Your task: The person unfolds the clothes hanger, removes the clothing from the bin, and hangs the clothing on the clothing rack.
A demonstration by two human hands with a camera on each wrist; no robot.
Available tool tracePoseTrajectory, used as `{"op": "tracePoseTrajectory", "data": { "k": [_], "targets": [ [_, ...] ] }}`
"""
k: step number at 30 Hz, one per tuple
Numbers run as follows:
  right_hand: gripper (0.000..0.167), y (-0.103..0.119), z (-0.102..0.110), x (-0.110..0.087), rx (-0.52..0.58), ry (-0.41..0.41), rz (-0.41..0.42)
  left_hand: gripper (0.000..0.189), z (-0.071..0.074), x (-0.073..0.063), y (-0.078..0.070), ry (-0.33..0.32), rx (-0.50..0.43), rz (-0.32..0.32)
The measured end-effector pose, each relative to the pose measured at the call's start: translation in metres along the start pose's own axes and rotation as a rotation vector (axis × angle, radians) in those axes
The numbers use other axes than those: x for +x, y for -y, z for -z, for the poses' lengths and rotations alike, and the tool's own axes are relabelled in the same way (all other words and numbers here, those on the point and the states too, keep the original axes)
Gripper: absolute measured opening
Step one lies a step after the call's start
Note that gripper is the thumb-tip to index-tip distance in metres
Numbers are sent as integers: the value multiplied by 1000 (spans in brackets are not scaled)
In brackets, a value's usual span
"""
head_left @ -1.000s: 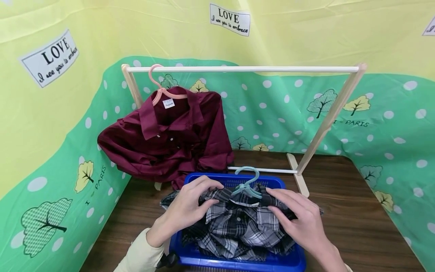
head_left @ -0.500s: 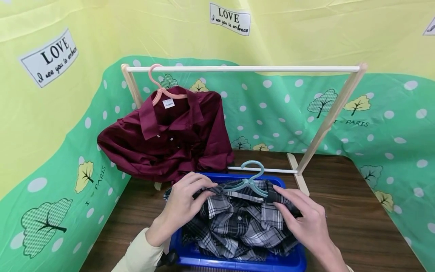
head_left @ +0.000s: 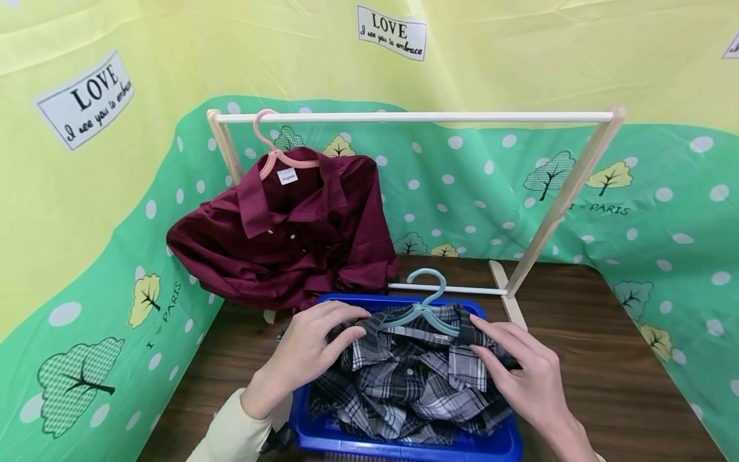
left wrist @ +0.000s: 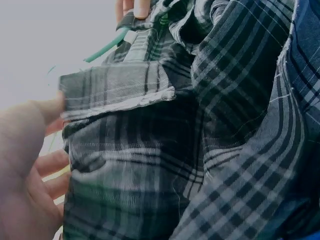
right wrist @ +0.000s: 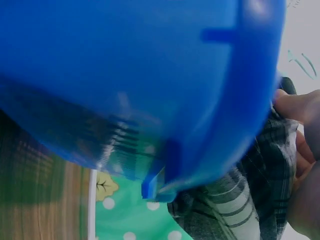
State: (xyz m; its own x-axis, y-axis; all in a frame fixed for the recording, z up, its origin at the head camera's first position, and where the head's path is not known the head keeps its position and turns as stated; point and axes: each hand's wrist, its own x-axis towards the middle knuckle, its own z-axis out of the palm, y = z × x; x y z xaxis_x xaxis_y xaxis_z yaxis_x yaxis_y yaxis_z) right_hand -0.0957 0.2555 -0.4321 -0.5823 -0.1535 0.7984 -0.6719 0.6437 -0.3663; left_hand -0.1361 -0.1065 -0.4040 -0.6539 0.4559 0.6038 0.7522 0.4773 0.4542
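A black, grey and white plaid shirt (head_left: 404,385) lies bunched in the blue basket (head_left: 407,446), with a light blue hanger (head_left: 424,311) set inside its neck, hook upward. My left hand (head_left: 308,346) pinches the shirt near the left side of the collar. On the collar's other side, my right hand (head_left: 528,366) pinches the cloth between thumb and fingers. In the left wrist view, the thumb of the left hand (left wrist: 25,165) lies at the collar flap (left wrist: 117,87) while the fingers are partly behind the cloth. The basket wall (right wrist: 125,50) fills much of the right wrist view.
Behind the basket stands a clothes rack with a white top bar (head_left: 433,117) and wooden legs (head_left: 554,218). A maroon shirt (head_left: 288,250) hangs at its left end on a pink hanger (head_left: 271,151). Patterned cloth (head_left: 664,212) surrounds the brown wooden table (head_left: 612,372).
My hands have moved slightly apart, drawing the collar wider. The light blue hanger has risen a little and shifted right, and more of its arms shows. The maroon shirt has not moved.
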Motion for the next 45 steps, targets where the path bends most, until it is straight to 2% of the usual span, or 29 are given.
{"op": "tracePoseTrajectory", "data": {
  "k": [4, 10, 13, 16, 18, 22, 25, 28, 31, 35, 36, 40, 45],
  "targets": [
    [54, 3, 1, 1, -3, 5, -15, 26, -4, 1, -1, -32, 47, 12],
    [55, 2, 1, 0, 22, -16, -31, 29, -9, 3, 0, -43, 79, -121],
    [56, 1, 1, 1, 17, -3, -32, 31, -9, 4, 1, -49, 88, -143],
    [54, -1, 6, 2, -5, 45, -28, 34, -7, 5, 1, -69, 81, -125],
    [45, -2, 12, 2, -27, 105, -31, 35, -5, 5, 1, -83, 81, -116],
    [57, -7, 22, 2, -65, 217, -41, 36, -5, 4, 1, -109, 75, -104],
    [51, -11, 23, 1, -76, 243, -18, 37, -7, 2, 1, -134, 75, -97],
    [48, -13, 23, 1, -84, 229, -6, 37, -8, 0, 0, -165, 78, -81],
    [59, -13, 23, 1, -83, 211, -26, 37, -10, 0, 2, -185, 71, -80],
    [33, -15, 21, 0, -21, 128, 0, 39, -11, 1, 5, -189, 61, -94],
    [32, -16, 20, 0, -5, 106, 13, 40, -11, 1, 5, -186, 58, -93],
    [50, -14, 18, 2, 43, 45, 49, 39, -9, 3, 6, -164, 62, -68],
    [51, -7, 20, 7, 37, 6, 67, 40, -6, 3, 5, -160, 93, -35]
  ]
}}
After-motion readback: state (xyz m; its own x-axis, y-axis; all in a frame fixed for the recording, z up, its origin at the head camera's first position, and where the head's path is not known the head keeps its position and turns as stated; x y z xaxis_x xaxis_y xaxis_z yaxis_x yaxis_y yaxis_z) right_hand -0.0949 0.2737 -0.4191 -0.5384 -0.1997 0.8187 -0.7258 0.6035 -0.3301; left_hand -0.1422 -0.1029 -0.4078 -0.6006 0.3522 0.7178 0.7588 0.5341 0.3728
